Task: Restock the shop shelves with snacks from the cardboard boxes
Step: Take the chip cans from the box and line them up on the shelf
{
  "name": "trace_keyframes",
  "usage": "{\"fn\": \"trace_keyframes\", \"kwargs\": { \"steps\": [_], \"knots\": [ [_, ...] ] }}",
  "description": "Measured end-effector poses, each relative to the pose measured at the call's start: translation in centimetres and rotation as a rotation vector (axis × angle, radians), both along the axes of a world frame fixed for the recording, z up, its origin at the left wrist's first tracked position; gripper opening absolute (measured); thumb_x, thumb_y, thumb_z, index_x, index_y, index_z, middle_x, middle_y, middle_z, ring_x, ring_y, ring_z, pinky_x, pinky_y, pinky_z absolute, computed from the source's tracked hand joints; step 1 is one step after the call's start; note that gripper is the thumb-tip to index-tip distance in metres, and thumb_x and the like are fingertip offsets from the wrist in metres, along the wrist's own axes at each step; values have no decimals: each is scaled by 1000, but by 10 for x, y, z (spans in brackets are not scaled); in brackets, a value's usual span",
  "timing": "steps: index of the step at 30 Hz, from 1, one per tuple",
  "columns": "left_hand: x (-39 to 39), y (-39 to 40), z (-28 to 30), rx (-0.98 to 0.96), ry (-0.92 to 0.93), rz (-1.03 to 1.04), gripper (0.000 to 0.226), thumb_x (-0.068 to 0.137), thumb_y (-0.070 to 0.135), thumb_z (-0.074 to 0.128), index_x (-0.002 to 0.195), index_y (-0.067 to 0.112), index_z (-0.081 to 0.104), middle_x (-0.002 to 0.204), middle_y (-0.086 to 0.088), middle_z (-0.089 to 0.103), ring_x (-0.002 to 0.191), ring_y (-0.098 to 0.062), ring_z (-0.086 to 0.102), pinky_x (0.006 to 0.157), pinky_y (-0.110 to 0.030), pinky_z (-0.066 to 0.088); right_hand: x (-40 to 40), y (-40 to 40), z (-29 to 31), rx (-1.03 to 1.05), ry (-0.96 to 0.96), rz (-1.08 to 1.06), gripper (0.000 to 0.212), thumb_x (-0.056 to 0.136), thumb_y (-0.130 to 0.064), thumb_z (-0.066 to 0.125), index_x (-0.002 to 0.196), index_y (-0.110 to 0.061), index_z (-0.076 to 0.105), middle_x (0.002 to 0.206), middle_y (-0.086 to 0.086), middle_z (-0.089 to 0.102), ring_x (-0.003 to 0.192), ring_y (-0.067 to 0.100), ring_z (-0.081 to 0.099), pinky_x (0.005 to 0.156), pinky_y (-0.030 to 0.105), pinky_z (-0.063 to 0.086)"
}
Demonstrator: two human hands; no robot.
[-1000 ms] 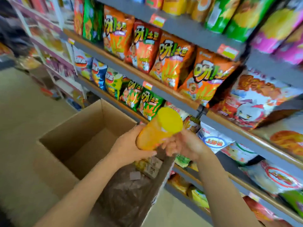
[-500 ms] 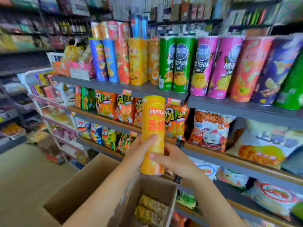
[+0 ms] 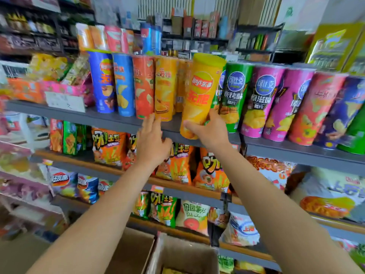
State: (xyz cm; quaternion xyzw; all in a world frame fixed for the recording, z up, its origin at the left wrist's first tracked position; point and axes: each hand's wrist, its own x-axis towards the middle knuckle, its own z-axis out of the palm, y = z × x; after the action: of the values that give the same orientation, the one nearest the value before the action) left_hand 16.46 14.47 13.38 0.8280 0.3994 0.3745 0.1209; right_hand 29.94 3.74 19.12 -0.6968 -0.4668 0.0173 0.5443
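Observation:
My right hand [image 3: 209, 131] grips the lower part of a yellow chip can [image 3: 201, 91] with a yellow lid. The can leans right, at the front edge of the grey top shelf [image 3: 118, 121], in the gap between an orange can [image 3: 165, 89] and a green can [image 3: 234, 95]. My left hand [image 3: 153, 141] is off the can, fingers spread and relaxed, in front of the shelf edge just below the orange can. Two cardboard boxes [image 3: 183, 254] stand open at the bottom of the view.
A row of upright cans, blue [image 3: 102, 82], red [image 3: 143, 86], pink [image 3: 258, 101] and purple, fills the top shelf. Orange chip bags [image 3: 108, 147] hang on the shelf below, with more bags lower down. A white paper label [image 3: 65, 101] hangs at the shelf's left.
The yellow can has gone up from chest height to the top shelf. My left hand let go of it; only my right hand holds it now. The view tilted upward.

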Motion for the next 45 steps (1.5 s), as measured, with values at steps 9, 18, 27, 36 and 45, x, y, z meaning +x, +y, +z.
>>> {"fn": "trace_keyframes", "kwargs": {
  "steps": [9,18,27,36,45],
  "knots": [
    [-3,45,-35,159,118,-83,58,99,41,44,152,19,35,162,3,28,153,-19,12,122,-49,-2,-6,83,-6,-64,-98,-364,62,79,-41,81,115,-5,45,116,14,56,101,31,56,71,35,37],
    [-5,42,-37,162,75,-107,62,99,42,44,154,17,31,164,-1,22,154,-21,6,124,-48,0,-24,72,-14,-22,-183,-309,5,93,-12,57,92,-8,53,82,5,58,79,24,57,71,36,46],
    [-54,-59,-215,-372,81,-223,15,95,24,56,102,17,68,99,-1,65,92,-23,64,71,-36,50,-69,-27,-205,-271,200,-52,10,93,-15,57,84,-15,60,68,9,64,64,28,63,60,35,50],
    [-89,-179,-445,-1890,115,106,19,100,23,49,83,17,56,77,-1,58,53,-9,60,58,-22,42,-85,-120,-507,-1079,743,-144,19,82,-36,53,69,-22,54,74,7,62,79,37,67,81,52,57],
    [-78,-178,-570,-2122,-442,474,29,105,31,38,100,11,58,98,-8,63,98,-24,62,94,-37,47,-73,-78,-613,-1294,480,-57,39,92,-23,61,125,-2,55,122,15,60,117,32,57,84,32,45]
  ]
}}
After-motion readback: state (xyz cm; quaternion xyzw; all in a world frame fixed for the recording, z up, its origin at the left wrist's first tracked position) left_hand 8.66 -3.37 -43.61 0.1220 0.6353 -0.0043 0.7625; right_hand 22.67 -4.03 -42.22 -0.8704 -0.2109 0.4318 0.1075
